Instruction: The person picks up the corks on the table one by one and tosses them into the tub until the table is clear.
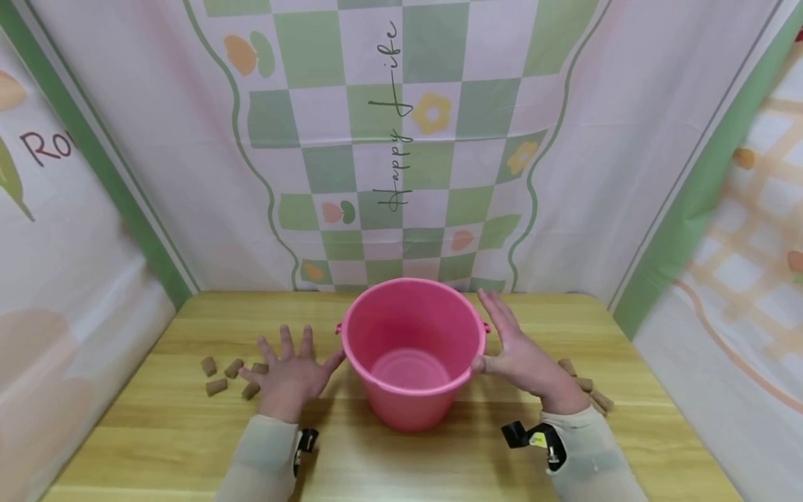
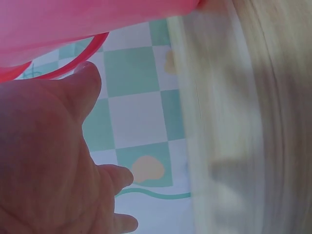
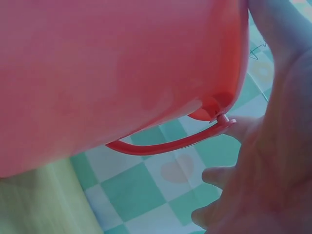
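Observation:
A pink plastic bucket stands upright on the wooden table, its mouth facing up and its round inner bottom visible. To its left is my left hand, fingers spread, with the thumb tip close to the rim; whether they touch I cannot tell. On the other side my right hand has its thumb at the rim and its fingers stretched out beside the bucket. Both wrist views show the bucket's wall close up, with the curved handle hanging behind it. In the left wrist view the left thumb points towards the handle.
Several small brown cork-like cylinders lie beyond and beside the left hand. More such cylinders are partly hidden by the right wrist. A checked green and white curtain hangs at the table's back edge, with cloth on both sides.

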{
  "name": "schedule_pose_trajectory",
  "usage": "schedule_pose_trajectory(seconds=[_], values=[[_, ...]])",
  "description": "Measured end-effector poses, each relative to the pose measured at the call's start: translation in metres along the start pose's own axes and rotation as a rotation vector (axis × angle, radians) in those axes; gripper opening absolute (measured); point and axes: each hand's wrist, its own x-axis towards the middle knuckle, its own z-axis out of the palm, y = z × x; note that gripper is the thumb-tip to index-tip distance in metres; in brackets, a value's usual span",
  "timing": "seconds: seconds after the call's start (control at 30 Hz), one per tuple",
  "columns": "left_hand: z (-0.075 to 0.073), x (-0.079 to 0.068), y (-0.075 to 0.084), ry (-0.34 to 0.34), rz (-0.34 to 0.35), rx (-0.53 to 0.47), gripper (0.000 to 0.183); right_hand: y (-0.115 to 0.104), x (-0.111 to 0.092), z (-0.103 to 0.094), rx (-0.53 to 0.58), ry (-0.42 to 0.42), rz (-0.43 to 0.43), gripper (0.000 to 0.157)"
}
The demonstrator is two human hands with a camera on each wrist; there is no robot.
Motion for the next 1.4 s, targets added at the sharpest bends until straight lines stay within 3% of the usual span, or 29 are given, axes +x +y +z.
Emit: schedule_pose_trajectory(seconds=[0.23, 0.5, 0.67, 0.83, 1.03, 1.4], values=[[0.003, 0.0, -0.001, 0.004, 0.003, -0.025, 0.117, -0.007, 0.001, -0.004, 0.02, -0.081, -0.009, 0.123], [0.005, -0.001, -0.004, -0.011, -0.002, -0.033, 0.119, -0.013, 0.006, -0.007, -0.036, -0.113, -0.09, 0.129], [0.006, 0.0, -0.005, -0.023, -0.001, -0.041, 0.12, -0.013, 0.012, -0.007, 0.058, -0.157, -0.159, 0.124], [0.006, 0.0, -0.005, -0.026, 0.006, -0.049, 0.12, -0.013, 0.013, -0.009, 0.114, -0.189, -0.114, 0.124], [0.007, 0.0, -0.005, -0.038, 0.008, -0.045, 0.12, -0.013, 0.015, -0.007, 0.318, -0.251, -0.104, 0.12], [0.009, 0.001, -0.006, -0.053, 0.016, -0.041, 0.121, -0.01, 0.012, -0.001, 0.435, -0.217, -0.009, 0.121]])
